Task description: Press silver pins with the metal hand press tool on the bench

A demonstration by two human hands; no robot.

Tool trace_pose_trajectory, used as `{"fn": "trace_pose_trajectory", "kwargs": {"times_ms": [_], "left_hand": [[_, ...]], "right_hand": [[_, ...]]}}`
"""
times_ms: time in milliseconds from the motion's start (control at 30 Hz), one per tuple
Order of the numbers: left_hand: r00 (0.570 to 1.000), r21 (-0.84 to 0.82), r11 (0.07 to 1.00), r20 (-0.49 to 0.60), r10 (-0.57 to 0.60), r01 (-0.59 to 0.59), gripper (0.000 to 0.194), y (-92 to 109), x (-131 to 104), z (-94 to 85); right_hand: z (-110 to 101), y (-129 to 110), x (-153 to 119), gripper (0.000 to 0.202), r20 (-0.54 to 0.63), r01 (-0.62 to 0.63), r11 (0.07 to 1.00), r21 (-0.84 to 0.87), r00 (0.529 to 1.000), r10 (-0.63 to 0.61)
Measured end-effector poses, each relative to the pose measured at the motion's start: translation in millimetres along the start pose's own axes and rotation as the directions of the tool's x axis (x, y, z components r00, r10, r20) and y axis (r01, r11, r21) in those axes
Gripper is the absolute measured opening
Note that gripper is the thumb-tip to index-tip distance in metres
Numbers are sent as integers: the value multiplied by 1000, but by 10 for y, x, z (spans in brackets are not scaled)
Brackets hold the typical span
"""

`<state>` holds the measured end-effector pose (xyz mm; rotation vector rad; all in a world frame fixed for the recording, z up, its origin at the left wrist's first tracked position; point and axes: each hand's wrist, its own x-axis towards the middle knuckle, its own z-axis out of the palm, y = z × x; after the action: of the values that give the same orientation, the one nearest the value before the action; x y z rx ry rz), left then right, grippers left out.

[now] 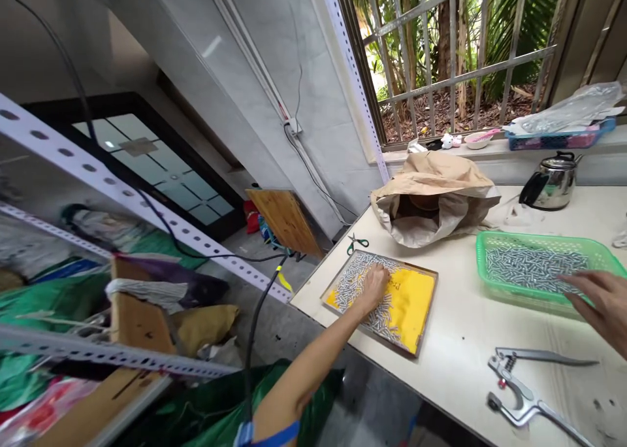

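Note:
My left hand [375, 287] rests on a shallow tray with a yellow bottom [411, 303], its fingers curled down among many small silvery metal pins [360, 277]. What the fingertips hold, if anything, is hidden. The pins cover the tray's left side and lower middle, with bare yellow on the right. At the right edge, my right hand [600, 303] reaches over the near rim of a green plastic basket [519, 295]. Its fingers are extended and apart, just above a layer of similar metal pins [536, 267] in the basket.
Silver hand pliers [519, 388] lie open on the table's near right. Small green-handled scissors [357, 242] are behind the tray. A brown paper sack [434, 198] and a steel kettle [551, 182] stand at the back. A perforated metal frame [171, 225] crosses the left.

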<state>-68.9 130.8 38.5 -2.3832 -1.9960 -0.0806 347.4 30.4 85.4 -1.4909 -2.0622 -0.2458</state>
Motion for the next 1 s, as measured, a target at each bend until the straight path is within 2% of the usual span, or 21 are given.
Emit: {"fn": "trace_pose_trajectory", "kwargs": {"times_ms": [133, 200, 267, 400, 467, 533, 633, 767, 833, 900, 1000], "left_hand": [[1000, 33, 999, 27, 14, -15, 25, 15, 36, 52], [998, 37, 998, 44, 39, -41, 24, 25, 28, 42], [996, 33, 997, 57, 70, -72, 23, 28, 8, 8], [991, 1, 991, 16, 135, -136, 22, 55, -51, -85], [987, -109, 982, -74, 145, -152, 18, 160, -141, -136], [988, -284, 947, -77, 131, -148, 14, 368, -315, -190], [981, -527, 845, 99, 167, -91, 11, 828, -683, -258], [914, -720, 693, 297, 277, 24, 19, 1393, -1045, -264], [872, -764, 622, 412, 264, 172, 19, 1557, -1111, -223], [807, -774, 524, 537, 246, 356, 18, 1645, -1134, -166], [725, -764, 373, 632, 273, 526, 32, 1700, -1164, -84]], "right_hand": [[265, -160, -604, 38, -5, 24, 993, 117, 1000, -23], [269, -343, -872, 37, 35, 6, 987, 159, 999, -12], [184, -541, -1067, 38, 142, -79, 979, 189, 989, 52], [-8, -822, -1263, 33, 329, -215, 958, 190, 933, 144], [-44, -883, -1314, 28, 363, -234, 957, 169, 918, 161], [-49, -911, -1348, 24, 387, -245, 960, 138, 905, 176], [-37, -926, -1366, 23, 414, -247, 963, 104, 891, 184], [-32, -943, -1365, 22, 429, -231, 967, 103, 888, 167], [-37, -958, -1366, 22, 432, -214, 972, 98, 889, 152], [-48, -979, -1367, 22, 426, -192, 978, 82, 894, 140], [-73, -1019, -1360, 23, 388, -138, 989, 48, 915, 109]]}}
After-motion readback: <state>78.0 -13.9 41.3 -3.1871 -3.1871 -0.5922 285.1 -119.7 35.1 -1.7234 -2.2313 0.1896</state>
